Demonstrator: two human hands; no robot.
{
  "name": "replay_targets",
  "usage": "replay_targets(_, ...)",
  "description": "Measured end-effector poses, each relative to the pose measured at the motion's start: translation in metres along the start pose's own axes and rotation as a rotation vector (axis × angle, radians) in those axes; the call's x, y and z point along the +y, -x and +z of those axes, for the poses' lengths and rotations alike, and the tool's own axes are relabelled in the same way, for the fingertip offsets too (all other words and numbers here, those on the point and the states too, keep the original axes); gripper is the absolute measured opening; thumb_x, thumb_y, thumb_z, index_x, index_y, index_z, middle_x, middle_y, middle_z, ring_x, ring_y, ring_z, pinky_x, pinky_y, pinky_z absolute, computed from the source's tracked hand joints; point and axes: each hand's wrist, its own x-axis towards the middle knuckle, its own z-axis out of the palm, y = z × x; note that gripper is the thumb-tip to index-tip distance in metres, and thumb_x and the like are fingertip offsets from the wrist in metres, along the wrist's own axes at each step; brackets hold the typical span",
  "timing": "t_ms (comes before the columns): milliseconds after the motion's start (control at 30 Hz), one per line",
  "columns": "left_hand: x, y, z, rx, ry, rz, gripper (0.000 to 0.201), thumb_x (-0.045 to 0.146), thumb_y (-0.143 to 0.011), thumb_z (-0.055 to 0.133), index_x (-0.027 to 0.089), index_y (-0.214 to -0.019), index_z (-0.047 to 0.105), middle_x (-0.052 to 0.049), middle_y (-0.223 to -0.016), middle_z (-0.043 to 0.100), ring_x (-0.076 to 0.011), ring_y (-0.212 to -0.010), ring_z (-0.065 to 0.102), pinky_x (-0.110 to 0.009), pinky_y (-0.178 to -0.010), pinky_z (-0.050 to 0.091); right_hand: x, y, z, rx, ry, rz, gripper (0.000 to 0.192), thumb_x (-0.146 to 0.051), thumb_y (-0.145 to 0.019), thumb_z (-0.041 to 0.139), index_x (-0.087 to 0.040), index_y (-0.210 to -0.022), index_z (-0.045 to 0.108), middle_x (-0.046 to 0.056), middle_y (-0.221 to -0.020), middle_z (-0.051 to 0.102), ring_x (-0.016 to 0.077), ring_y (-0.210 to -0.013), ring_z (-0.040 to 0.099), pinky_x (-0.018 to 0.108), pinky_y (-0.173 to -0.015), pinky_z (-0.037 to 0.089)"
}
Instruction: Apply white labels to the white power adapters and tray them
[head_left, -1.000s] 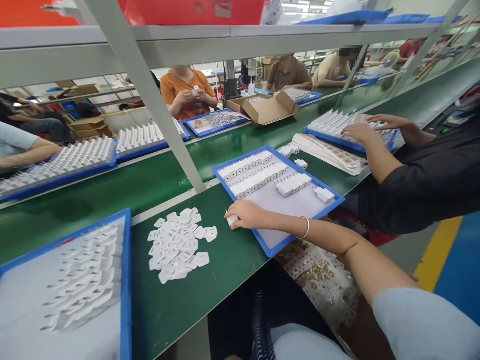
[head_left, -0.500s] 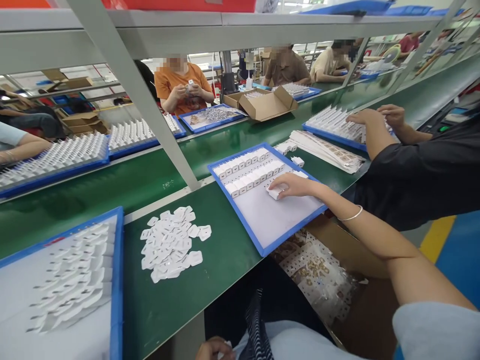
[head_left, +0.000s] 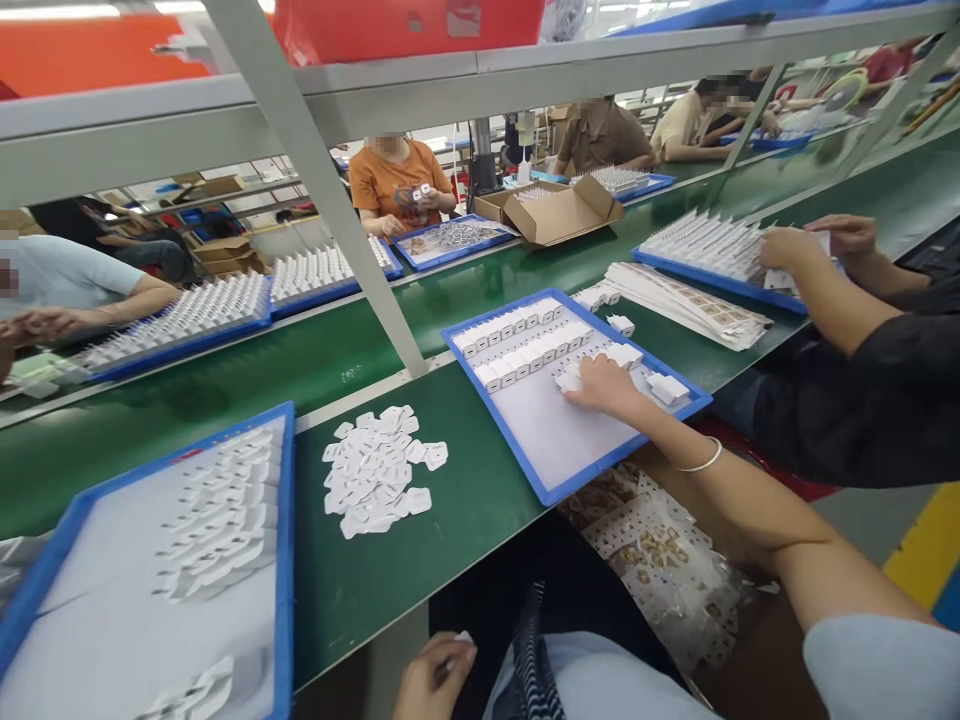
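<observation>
White plugs [head_left: 540, 345] are lining up in rows in the blue tray [head_left: 551, 490] at frame centre, where the right hand [head_left: 600, 385] is closing its fingers on one to seat it alongside, while the left hand [head_left: 431, 680], bottom centre, is pinching a small white piece.

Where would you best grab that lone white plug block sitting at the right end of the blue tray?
Probably by its two long flat sides, coming from above. The lone white plug block lies apart from the rows, near the blue tray rim, so fingers have space around it. The right hand rests on the neighbouring blocks; the left hand is low by the lap.
</observation>
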Motion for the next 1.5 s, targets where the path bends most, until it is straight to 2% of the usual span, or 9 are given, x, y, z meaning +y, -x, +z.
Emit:
replay_targets(300,0.070,0.028,-0.019,0.099,-0.098,0.355,0.040,0.054,-0.091,0.059,0.027,-0.117,0.074,-0.011,-0.136,0.063,-0.0252,-0.106,0.071,-0.030,-0.081,0.062,-0.007,0.018,0.008,0.028,-0.260,0.061,0.060,-0.047,-0.076,0.067,-0.010,-0.120,0.050,0.027,-0.115,0.064,0.0485,-0.119,0.056,0.056,-0.097,0.042)
replay_targets(433,0.095,0.018,-0.009,0.243,-0.394,0.699,0.045,0.034,-0.097,0.057,0.028,-0.142,0.053,-0.011,-0.144,0.057,-0.0253,-0.120,0.068,-0.035,-0.092,0.062,-0.010,0.036,-0.004,-0.116,-0.562,0.011,0.064,-0.062,-0.081,0.058,-0.014,-0.121,0.048,0.024,-0.120,0.065,0.0384,-0.111,0.064,0.047,-0.093,0.050)
replay_targets(533,0.115,-0.004,0.000,0.452,-0.632,1.035,0.065,0.022,-0.096,0.060,0.018,-0.155,0.034,-0.017,-0.144,0.058,-0.0285,-0.135,0.058,-0.042,-0.108,0.054,-0.026,0.061,-0.011,-0.374,-0.831,-0.108,0.061,-0.068,-0.092,0.031,-0.017,-0.112,0.057,0.018,-0.111,0.071,0.0271,-0.101,0.070,0.036,-0.086,0.055)
replay_targets(600,0.131,-0.021,0.001,0.534,-0.742,1.228,0.070,0.018,-0.095,0.059,0.011,-0.157,0.027,-0.020,-0.142,0.059,-0.0292,-0.140,0.053,-0.043,-0.116,0.047,-0.043,0.081,-0.010,-0.687,-1.132,-0.145,0.061,-0.065,-0.095,0.027,-0.016,-0.107,0.062,0.016,-0.102,0.073,0.0226,-0.091,0.071,0.032,-0.080,0.056)
replay_targets(767,0.160,-0.042,-0.012,0.459,-0.953,1.470,0.051,0.012,-0.098,0.047,0.004,-0.148,0.038,-0.022,-0.142,0.059,-0.0334,-0.149,0.038,-0.058,-0.129,0.015,-0.077,0.122,0.007,-1.353,-1.571,0.068,0.045,-0.053,-0.097,0.049,-0.011,-0.102,0.065,0.012,-0.089,0.074,0.0165,-0.078,0.072,0.024,-0.073,0.054)
replay_targets(967,0.150,-0.046,-0.018,0.333,-0.875,1.551,0.048,0.020,-0.102,0.037,-0.002,-0.144,0.040,-0.027,-0.135,0.061,-0.0308,-0.137,0.055,-0.054,-0.121,0.036,-0.090,0.141,0.025,-1.662,-1.635,0.183,0.056,-0.057,-0.098,0.051,-0.004,-0.113,0.061,0.018,-0.098,0.073,0.0225,-0.089,0.075,0.027,-0.080,0.054)
replay_targets(1167,0.125,-0.049,-0.017,0.241,-0.655,1.505,0.055,0.035,-0.104,0.037,0.002,-0.147,0.040,-0.027,-0.135,0.061,-0.0319,-0.134,0.057,-0.053,-0.113,0.046,-0.102,0.156,0.037,-1.632,-1.836,0.326,0.049,-0.054,-0.098,0.054,-0.008,-0.112,0.062,0.017,-0.102,0.074,0.0238,-0.098,0.073,0.030,-0.088,0.052)
replay_targets(1367,0.111,-0.045,-0.014,0.066,-0.236,1.298,0.051,0.016,-0.094,0.057,0.017,-0.144,0.050,-0.018,-0.138,0.059,-0.0253,-0.125,0.064,-0.038,-0.099,0.059,-0.101,0.151,0.037,-1.762,-1.518,0.114,0.076,-0.063,-0.103,0.029,0.001,-0.117,0.067,0.025,-0.109,0.073,0.0292,-0.101,0.074,0.043,-0.091,0.054)
replay_targets(1500,0.108,-0.042,-0.008,0.041,-0.017,1.147,0.052,0.018,-0.085,0.071,0.021,-0.136,0.059,-0.016,-0.132,0.064,-0.0259,-0.121,0.065,-0.041,-0.100,0.058,-0.104,0.150,0.041,-1.735,-1.497,0.077,0.071,-0.063,-0.104,0.029,-0.004,-0.108,0.068,0.017,-0.098,0.075,0.0222,-0.094,0.074,0.035,-0.086,0.055)
